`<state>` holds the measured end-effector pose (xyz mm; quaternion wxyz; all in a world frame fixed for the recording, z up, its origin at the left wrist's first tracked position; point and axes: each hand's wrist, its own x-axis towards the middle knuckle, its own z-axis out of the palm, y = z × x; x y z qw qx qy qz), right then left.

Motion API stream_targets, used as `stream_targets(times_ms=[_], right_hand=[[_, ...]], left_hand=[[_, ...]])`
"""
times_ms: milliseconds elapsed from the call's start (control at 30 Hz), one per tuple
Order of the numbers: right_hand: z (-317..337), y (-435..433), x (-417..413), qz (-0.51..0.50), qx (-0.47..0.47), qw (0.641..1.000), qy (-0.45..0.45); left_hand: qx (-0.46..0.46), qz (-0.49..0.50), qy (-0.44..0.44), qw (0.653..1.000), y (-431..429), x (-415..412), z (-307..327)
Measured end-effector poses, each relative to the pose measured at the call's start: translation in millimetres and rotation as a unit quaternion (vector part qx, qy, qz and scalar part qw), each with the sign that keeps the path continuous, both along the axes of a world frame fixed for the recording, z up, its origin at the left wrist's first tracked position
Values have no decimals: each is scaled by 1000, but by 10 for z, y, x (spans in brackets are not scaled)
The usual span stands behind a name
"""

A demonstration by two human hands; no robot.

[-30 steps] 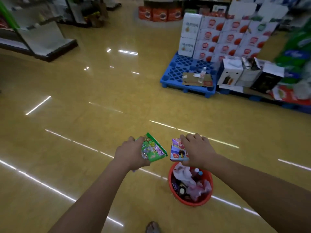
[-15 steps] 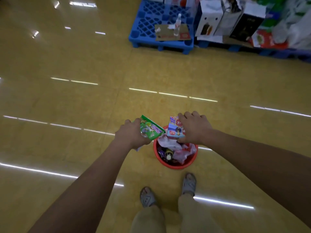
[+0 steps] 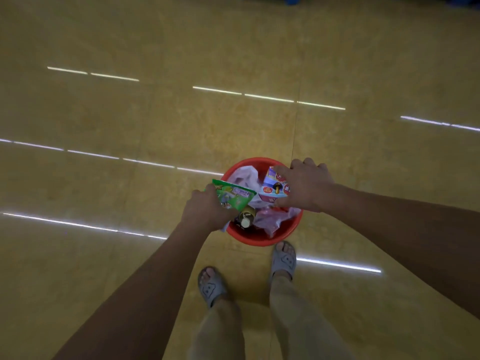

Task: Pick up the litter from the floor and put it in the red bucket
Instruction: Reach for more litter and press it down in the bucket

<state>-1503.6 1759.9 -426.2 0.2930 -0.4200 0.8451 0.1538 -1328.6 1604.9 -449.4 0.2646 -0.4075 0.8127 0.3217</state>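
The red bucket (image 3: 262, 240) stands on the yellow floor just in front of my feet. It holds crumpled pink and white plastic bags (image 3: 272, 220) and a dark bottle with a pale cap (image 3: 245, 220). My left hand (image 3: 206, 211) grips a green snack packet (image 3: 233, 197) over the bucket's left rim. My right hand (image 3: 304, 187) grips a small pale blue and pink carton (image 3: 274, 188) over the bucket's right side. Both items hang above the litter inside.
Glossy yellow floor (image 3: 155, 113) with bright light streaks surrounds the bucket. My two feet in grey sandals, one (image 3: 209, 287) left and one (image 3: 284, 258) right, stand right behind it, the right one nearly touching the bucket.
The view has tilted down and closer, so the pallet and boxes have left the frame. Both hands, still holding their items, have come over the bucket's opening.
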Motion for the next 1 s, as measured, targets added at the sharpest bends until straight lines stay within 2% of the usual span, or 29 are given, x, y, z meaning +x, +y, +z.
stream_targets(times_ms=[400,633,900,1000], right_hand=[[-1487,132,-364,17,19,1000,-18],[-2187,204,-174,-4,40,999,-22],[-2764,120,95,28,26,999,-28],[-2942,18,118,17,47,998,-31]], left_hand=[[37,52,-33,997,207,-329,-1526],[69,100,-34,992,390,-403,-2297],[41,36,-43,998,639,-292,-2913],[14,45,-48,998,669,-315,-3051]])
